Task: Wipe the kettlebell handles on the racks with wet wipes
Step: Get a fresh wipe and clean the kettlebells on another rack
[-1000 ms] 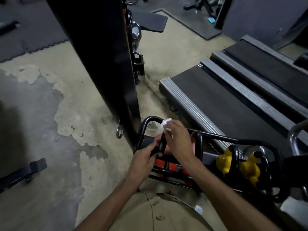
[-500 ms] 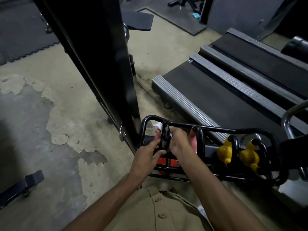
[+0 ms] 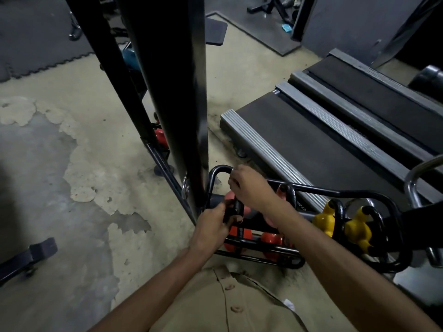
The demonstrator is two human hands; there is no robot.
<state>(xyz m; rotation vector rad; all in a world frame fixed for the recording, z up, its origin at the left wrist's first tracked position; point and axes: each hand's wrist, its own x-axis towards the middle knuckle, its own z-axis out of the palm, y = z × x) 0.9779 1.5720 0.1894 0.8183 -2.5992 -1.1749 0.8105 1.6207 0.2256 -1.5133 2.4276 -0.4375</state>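
Observation:
A pink kettlebell (image 3: 229, 197) with a black handle (image 3: 238, 209) stands at the left end of the low black rack (image 3: 335, 193). My left hand (image 3: 211, 227) grips the lower part of that handle from the left. My right hand (image 3: 251, 188) is curled over the handle's top, by the rack's rail. The wet wipe is almost wholly hidden under its fingers. A second pink kettlebell's handle (image 3: 288, 193) stands just right of my right wrist.
Two yellow kettlebells (image 3: 323, 220) sit further right on the rack, and orange ones (image 3: 271, 239) on the shelf below. A tall black post (image 3: 172, 92) rises just left of the rack. Treadmills (image 3: 311, 140) lie behind it. Worn concrete floor (image 3: 72, 188) stretches to the left.
My right hand slid with the wipe from the handle's side up to its top. My left hand kept its grip low on the handle.

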